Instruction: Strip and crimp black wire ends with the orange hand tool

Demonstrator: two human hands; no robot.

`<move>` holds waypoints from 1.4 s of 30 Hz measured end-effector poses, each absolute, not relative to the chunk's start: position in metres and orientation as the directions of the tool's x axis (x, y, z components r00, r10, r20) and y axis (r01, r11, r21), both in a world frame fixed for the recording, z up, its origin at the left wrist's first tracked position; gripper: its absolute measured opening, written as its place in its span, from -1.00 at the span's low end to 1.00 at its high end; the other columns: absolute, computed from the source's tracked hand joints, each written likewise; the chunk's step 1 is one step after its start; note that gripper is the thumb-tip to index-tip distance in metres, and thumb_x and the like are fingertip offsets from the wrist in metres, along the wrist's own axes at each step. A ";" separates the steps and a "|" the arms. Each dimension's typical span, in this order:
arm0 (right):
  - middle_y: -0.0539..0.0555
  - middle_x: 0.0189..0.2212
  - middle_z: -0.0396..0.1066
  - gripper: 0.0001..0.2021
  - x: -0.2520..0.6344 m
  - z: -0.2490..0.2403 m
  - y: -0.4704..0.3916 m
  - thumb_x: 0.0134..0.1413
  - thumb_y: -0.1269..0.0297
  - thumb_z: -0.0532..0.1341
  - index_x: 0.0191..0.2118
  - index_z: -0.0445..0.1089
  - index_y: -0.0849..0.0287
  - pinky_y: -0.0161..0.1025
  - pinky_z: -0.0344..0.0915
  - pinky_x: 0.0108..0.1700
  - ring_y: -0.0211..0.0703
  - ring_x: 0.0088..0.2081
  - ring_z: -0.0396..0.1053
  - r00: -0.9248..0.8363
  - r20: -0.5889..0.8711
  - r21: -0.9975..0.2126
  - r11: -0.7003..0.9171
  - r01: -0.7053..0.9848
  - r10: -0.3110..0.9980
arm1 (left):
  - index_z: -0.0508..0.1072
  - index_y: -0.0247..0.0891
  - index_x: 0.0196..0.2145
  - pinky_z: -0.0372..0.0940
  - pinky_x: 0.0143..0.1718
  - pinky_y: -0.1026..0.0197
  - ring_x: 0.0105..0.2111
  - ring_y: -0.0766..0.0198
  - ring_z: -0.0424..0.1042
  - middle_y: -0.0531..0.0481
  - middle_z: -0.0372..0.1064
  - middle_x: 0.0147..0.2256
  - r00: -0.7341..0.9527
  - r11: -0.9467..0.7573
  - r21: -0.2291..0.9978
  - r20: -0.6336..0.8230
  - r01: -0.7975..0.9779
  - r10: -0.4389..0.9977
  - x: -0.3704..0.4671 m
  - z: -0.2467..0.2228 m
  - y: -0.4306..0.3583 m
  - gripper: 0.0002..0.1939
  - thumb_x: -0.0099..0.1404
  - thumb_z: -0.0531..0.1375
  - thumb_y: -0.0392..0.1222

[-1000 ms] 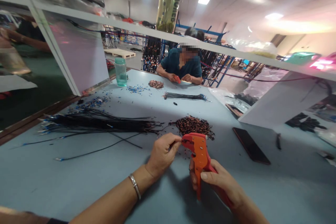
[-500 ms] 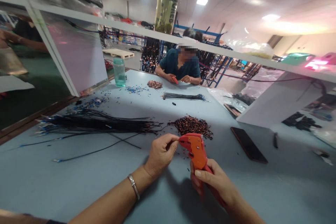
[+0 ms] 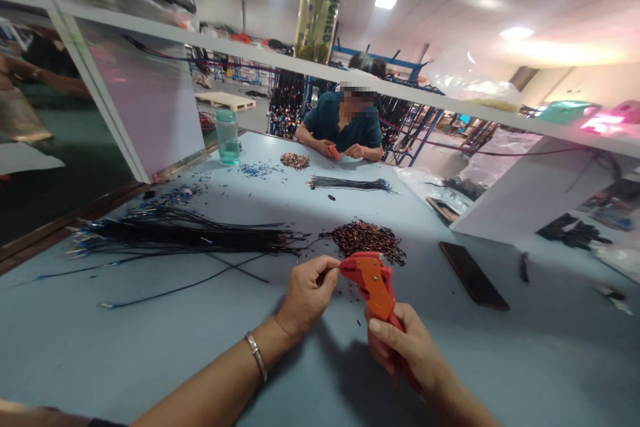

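Observation:
My right hand (image 3: 407,347) is wrapped around the handles of a red and orange wire stripper (image 3: 376,290), its head pointing up and left. The handles look squeezed together. My left hand (image 3: 310,290) is closed in a pinch right at the tool's jaws, on a thin wire that is mostly hidden by the fingers. Left of that hand lies a bundle of black wires (image 3: 185,235) with blue and silver terminals at the far left end. Just behind the stripper is a heap of small black and copper-coloured pieces (image 3: 367,240).
A dark phone (image 3: 473,275) lies at the right. Blue bits (image 3: 175,197) are scattered behind the bundle, near a green bottle (image 3: 228,138). Across the table a person (image 3: 345,123) holds a red tool beside a smaller wire bundle (image 3: 350,184). A white shelf (image 3: 400,90) spans overhead.
My right hand has squeezed the stripper's handles closer together, and the tool's head has shifted slightly, its jaws closing. My left hand has stayed at the jaws.

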State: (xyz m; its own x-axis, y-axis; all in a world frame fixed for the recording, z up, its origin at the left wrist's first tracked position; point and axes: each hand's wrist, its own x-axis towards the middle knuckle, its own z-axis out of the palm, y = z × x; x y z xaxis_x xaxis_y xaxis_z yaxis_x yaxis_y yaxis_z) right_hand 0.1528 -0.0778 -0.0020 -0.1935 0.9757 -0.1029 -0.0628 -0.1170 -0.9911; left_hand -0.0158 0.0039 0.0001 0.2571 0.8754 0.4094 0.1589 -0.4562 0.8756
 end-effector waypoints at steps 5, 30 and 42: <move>-0.14 -0.76 0.10 -0.55 0.153 -0.002 -0.075 -0.10 -0.07 0.30 -0.60 0.18 0.20 -0.43 0.00 -0.72 -0.42 -0.77 0.08 -0.194 -0.125 -0.985 -0.146 -0.096 0.973 | 0.50 -0.30 -0.40 0.19 -0.44 0.35 -0.50 0.34 0.30 0.05 0.42 -0.52 0.267 -0.415 0.893 0.363 0.175 0.893 -0.015 -0.002 0.005 -0.79 0.25 0.08 -0.21; 0.06 -0.49 0.38 -0.69 0.177 0.020 -0.075 -0.08 0.10 0.33 -0.28 0.38 0.22 -0.22 0.29 -0.42 -0.12 -0.46 0.34 -0.009 -0.126 -0.957 -0.124 -0.264 0.992 | 0.48 -0.30 -0.44 0.11 -0.52 0.34 -0.54 0.35 0.22 0.07 0.34 -0.57 0.224 -0.306 0.932 0.262 0.194 0.939 -0.013 0.001 0.005 -0.80 0.21 0.11 -0.17; 0.06 -0.40 0.42 -0.82 0.166 0.020 -0.080 0.07 0.24 0.21 -0.19 0.36 0.14 -0.25 0.25 -0.34 -0.12 -0.42 0.34 -0.072 0.368 -0.697 0.327 0.638 0.927 | 0.48 -0.32 -0.43 0.08 -0.55 0.35 -0.59 0.40 0.13 0.13 0.23 -0.62 0.326 -0.188 0.981 0.163 0.046 0.931 -0.010 0.002 0.003 -0.81 0.17 0.14 -0.15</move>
State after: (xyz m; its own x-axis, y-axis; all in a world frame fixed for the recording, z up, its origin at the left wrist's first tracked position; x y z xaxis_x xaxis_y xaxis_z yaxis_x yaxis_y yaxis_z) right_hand 0.1660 -0.0796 0.0195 -0.0723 0.9268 0.3684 0.6382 0.3269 -0.6970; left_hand -0.0104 0.0029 0.0022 0.3256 0.9314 0.1626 0.0465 -0.1876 0.9812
